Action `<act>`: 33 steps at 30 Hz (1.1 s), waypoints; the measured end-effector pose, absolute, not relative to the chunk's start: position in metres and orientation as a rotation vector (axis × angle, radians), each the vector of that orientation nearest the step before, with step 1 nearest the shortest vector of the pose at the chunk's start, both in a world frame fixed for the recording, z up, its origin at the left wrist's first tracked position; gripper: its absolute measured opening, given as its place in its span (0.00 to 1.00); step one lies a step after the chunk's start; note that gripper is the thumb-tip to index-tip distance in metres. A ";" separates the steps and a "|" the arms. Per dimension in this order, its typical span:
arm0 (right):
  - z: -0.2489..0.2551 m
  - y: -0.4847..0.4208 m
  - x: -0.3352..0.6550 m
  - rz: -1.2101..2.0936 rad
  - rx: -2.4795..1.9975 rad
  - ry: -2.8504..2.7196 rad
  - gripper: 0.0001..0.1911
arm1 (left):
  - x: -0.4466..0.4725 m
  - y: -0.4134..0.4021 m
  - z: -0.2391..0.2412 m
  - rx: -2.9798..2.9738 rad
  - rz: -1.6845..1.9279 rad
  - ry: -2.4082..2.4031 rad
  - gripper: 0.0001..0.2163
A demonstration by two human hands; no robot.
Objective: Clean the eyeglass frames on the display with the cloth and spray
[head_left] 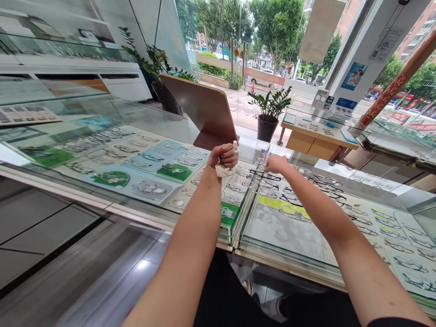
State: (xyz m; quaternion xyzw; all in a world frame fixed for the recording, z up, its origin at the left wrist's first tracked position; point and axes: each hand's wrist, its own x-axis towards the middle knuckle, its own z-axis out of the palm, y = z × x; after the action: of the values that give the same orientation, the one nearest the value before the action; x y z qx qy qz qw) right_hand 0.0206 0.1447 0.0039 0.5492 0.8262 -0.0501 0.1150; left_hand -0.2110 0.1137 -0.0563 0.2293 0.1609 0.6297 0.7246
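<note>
Both my arms reach out over a glass display counter [279, 236] full of spectacles. My left hand [223, 156] is closed round a small white spray bottle [235, 146] and a bunched white cloth [225, 170] that hangs below the fingers. My right hand [275, 164] is closed and rests on the glass top, above rows of dark-framed glasses [269, 179]. What its fingers hold, if anything, is hidden. The two hands are about a hand's width apart.
A brown-backed tilted mirror [204, 109] stands on the counter just beyond my left hand. Potted plants [269, 111] stand by the shop window. A wooden table [316, 134] with small items is at the back right. White shelving [68, 68] fills the left wall.
</note>
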 end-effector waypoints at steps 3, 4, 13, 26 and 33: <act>0.008 0.146 0.022 -0.186 1.614 2.420 0.07 | -0.211 0.114 -0.056 0.512 1.366 0.365 0.31; 0.010 0.147 0.023 -0.204 1.613 2.422 0.08 | -0.212 0.115 -0.056 0.516 1.358 0.368 0.31; 0.017 0.148 0.033 -0.378 1.581 2.491 0.08 | -0.214 0.118 -0.060 0.571 1.299 0.392 0.33; 0.019 0.154 0.040 -0.311 1.789 2.549 0.12 | -0.215 0.119 -0.062 0.594 1.252 0.393 0.32; 0.012 0.163 0.035 -0.128 1.880 2.497 0.11 | -0.215 0.119 -0.063 0.592 1.238 0.408 0.31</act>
State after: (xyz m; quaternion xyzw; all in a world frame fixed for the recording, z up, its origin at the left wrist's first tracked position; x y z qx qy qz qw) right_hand 0.0345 0.1632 0.0122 0.6010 0.7982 -0.0410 0.0064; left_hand -0.2150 0.1187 -0.0626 0.2715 0.1869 0.5673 0.7546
